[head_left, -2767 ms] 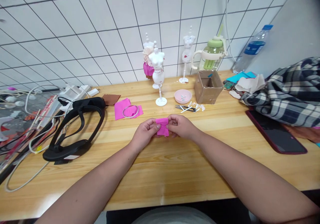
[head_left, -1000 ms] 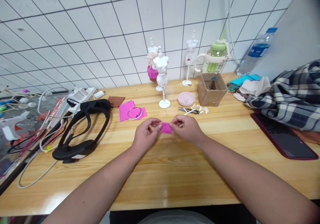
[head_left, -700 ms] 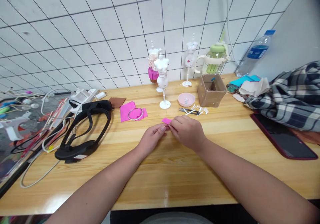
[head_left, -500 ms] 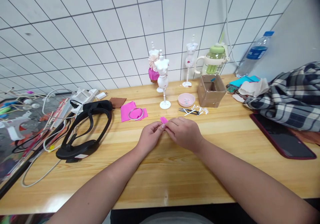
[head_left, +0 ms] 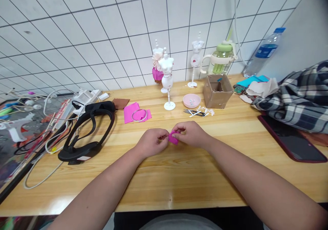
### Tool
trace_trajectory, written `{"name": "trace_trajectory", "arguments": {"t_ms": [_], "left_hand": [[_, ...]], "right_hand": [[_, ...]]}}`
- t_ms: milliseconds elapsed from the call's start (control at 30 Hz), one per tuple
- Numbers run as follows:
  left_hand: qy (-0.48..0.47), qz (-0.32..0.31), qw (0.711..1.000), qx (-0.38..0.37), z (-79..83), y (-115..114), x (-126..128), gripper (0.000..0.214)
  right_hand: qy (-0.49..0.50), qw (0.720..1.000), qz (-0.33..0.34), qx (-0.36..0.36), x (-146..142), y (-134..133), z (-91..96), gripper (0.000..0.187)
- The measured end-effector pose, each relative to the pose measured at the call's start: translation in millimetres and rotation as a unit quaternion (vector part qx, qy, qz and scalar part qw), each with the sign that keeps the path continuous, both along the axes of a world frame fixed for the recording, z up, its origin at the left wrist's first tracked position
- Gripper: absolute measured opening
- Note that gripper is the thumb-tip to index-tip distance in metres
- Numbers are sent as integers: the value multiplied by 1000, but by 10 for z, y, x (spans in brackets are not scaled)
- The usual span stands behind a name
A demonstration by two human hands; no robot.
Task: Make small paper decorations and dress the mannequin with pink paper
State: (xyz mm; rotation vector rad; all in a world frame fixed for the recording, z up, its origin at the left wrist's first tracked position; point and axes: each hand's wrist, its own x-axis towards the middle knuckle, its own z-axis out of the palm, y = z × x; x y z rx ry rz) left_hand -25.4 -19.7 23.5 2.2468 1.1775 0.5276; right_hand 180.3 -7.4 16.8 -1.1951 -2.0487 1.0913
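Observation:
My left hand (head_left: 151,142) and my right hand (head_left: 191,133) meet over the middle of the wooden table (head_left: 179,175). Both pinch a small folded piece of pink cloth (head_left: 173,138) between their fingertips. More pink cloth (head_left: 130,112) lies flat behind the hands, with a metal ring (head_left: 139,115) on it. A white doll mannequin (head_left: 167,81) on a stand rises just beyond.
A black headset (head_left: 84,131) with cables lies at the left. Behind are a pink dish (head_left: 191,100), small scissors (head_left: 193,112), a cardboard box (head_left: 217,90), a green jug (head_left: 220,59) and a water bottle (head_left: 263,52). A plaid cloth (head_left: 299,96) and a dark tablet (head_left: 292,137) sit at the right.
The pink cloth was a wider flat piece held between both hands. It has been folded smaller, and the hands have drawn close together around it.

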Motion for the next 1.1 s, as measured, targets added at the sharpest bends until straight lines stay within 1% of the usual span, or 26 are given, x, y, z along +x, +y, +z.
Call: {"name": "trace_trajectory", "arguments": {"t_ms": [67,133,233,267,300,367,433,500,600,700,767,833,900,967,1033,1100], "left_hand": [[-36,31,999,-19,0,11,4,15],[-122,72,986,-86,-3,18,23,20],[-245,100,936,-233,-22,10,94,36],[-266,104,921,-266,-34,4,125,38],[-281,113,910,-283,-48,-2,157,39],[-298,136,904,-274,-76,-9,210,38],[-291,147,914,-239,-97,-4,233,35],[-273,144,928,-210,-107,9,220,33],[-253,131,940,-189,-108,32,158,28],[-221,120,954,-161,-98,49,100,25],[-215,131,957,-141,-84,53,83,26],[-248,140,944,-166,-69,51,86,31],[-285,134,920,-232,-61,42,106,38],[-294,133,903,-285,-69,34,135,41],[-287,150,902,-287,-91,33,160,38],[-284,162,908,-263,-116,41,171,33]], "right_hand": [[36,998,-21,-49,-20,13,-44,10],[80,992,-52,-85,-39,27,-68,11],[152,977,-114,-95,-74,43,-67,13],[172,972,-130,-88,-88,46,-61,13],[189,968,-142,-82,-102,47,-55,13],[213,962,-153,-80,-122,46,-45,14],[231,956,-151,-97,-125,46,-44,16],[235,953,-135,-132,-112,50,-57,21],[202,955,-100,-195,-84,60,-100,26],[182,955,-91,-217,-78,67,-141,23],[193,950,-97,-227,-89,65,-143,23],[207,944,-112,-230,-106,57,-124,25],[220,940,-134,-222,-124,46,-100,25],[229,939,-146,-211,-141,34,-84,24],[231,940,-147,-205,-155,22,-81,24],[236,939,-143,-204,-162,13,-80,24]]}}
